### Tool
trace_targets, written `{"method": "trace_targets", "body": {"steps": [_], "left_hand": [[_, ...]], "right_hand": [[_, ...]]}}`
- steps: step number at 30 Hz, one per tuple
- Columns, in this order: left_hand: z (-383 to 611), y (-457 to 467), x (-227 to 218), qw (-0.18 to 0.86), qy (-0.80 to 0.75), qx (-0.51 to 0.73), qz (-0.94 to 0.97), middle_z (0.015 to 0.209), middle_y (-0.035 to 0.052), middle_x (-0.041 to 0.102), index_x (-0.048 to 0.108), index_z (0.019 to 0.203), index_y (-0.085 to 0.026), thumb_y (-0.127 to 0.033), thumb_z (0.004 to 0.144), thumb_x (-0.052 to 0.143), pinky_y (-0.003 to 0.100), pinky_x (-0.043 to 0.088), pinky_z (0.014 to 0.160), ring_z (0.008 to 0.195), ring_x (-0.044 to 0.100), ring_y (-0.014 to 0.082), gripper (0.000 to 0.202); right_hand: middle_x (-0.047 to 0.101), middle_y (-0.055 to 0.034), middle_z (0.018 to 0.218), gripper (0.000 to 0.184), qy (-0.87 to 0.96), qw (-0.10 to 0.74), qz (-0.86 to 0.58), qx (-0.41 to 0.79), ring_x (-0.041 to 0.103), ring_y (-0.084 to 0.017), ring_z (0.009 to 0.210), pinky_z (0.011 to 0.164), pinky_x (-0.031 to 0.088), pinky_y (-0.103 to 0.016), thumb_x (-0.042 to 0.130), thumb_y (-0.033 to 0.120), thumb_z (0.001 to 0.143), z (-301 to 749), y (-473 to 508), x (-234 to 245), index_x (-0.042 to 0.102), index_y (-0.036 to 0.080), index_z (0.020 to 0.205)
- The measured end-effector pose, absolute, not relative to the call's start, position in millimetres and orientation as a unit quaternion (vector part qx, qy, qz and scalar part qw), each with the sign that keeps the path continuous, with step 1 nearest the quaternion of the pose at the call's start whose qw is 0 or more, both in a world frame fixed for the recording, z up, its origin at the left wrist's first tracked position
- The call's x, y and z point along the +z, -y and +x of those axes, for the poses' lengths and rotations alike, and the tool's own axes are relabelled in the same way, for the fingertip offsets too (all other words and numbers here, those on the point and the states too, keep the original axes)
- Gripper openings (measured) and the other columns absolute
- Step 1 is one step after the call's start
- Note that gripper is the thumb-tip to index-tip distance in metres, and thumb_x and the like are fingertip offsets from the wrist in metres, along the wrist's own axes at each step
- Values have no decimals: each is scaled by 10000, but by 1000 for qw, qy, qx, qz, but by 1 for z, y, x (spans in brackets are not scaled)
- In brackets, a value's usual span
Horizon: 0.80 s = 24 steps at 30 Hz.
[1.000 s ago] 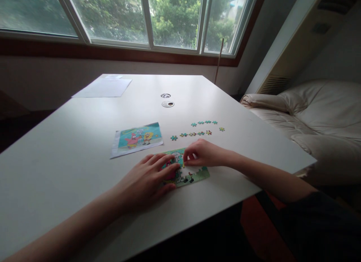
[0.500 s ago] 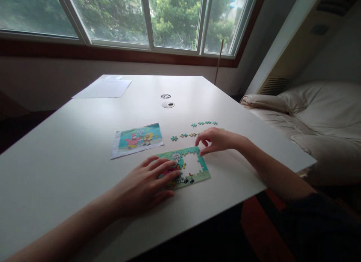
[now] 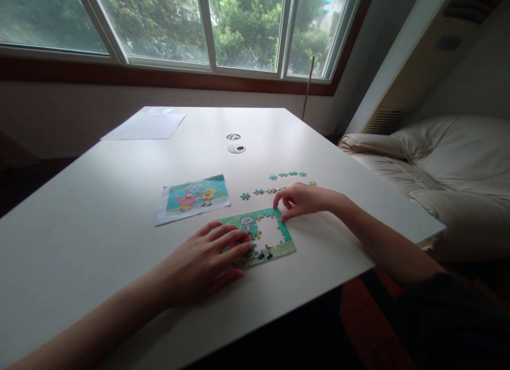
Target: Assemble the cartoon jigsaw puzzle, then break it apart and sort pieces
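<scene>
A partly assembled jigsaw puzzle [image 3: 283,247] with cartoon figures lies on the white table, a white gap in its right half. My left hand [image 3: 215,250] rests over the puzzle's left part, fingers stretched out and flat. At the upper right corner is my right hand [image 3: 298,200], its fingers curled. Thumb and forefinger sit on either side of that corner; whether a loose piece is between them is hidden. Loose puzzle pieces [image 3: 258,192] form a row just beyond, partly covered by my right hand. Several more pieces [image 3: 292,173] lie in a row behind those.
A printed cartoon picture sheet [image 3: 197,197] lies left of the puzzle. Two round discs set in the tabletop [image 3: 236,149] are farther back. White paper [image 3: 145,125] lies at the far left of the table [image 3: 99,200]. A pale sofa [image 3: 458,157] stands at the right.
The view has shifted very slightly. My right hand has barely moved at the puzzle's corner, and a piece at the right end of the row shows more clearly. My left hand stays put.
</scene>
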State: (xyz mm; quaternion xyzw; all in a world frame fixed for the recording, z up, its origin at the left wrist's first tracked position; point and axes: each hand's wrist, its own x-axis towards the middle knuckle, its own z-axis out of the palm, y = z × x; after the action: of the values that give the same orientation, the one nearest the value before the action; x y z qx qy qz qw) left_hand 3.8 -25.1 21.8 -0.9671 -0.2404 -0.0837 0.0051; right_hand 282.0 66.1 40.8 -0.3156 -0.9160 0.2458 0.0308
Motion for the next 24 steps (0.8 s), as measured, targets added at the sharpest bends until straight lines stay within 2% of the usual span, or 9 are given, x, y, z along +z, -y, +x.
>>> {"method": "trace_targets", "body": {"steps": [10,16,24], "left_hand": [[4,26,24,2,232,-94,-968,1175,68,555,481,1180,-241,-341,867,444,396,365,895,1043,491,236,330],[4,26,24,-8,229,-91,-969,1182,71,548,474,1187,-234,-325,865,448,398,367,891,1051,488,241,336],[5,26,25,-17,233,-101,-967,1171,64,554,484,1180,-251,-338,861,455,383,377,895,1034,504,230,332]], "right_hand": [[553,23,640,324,916,40,-329,226,471,-69,555,552,330,-199,615,409,715,289,-69,45,605,169,934],[543,14,611,237,886,91,-422,166,458,-65,524,532,329,-198,550,351,761,320,-90,49,636,161,873],[576,-3,628,194,861,86,-483,135,492,-82,547,539,340,-195,545,299,743,339,-107,41,654,164,829]]}}
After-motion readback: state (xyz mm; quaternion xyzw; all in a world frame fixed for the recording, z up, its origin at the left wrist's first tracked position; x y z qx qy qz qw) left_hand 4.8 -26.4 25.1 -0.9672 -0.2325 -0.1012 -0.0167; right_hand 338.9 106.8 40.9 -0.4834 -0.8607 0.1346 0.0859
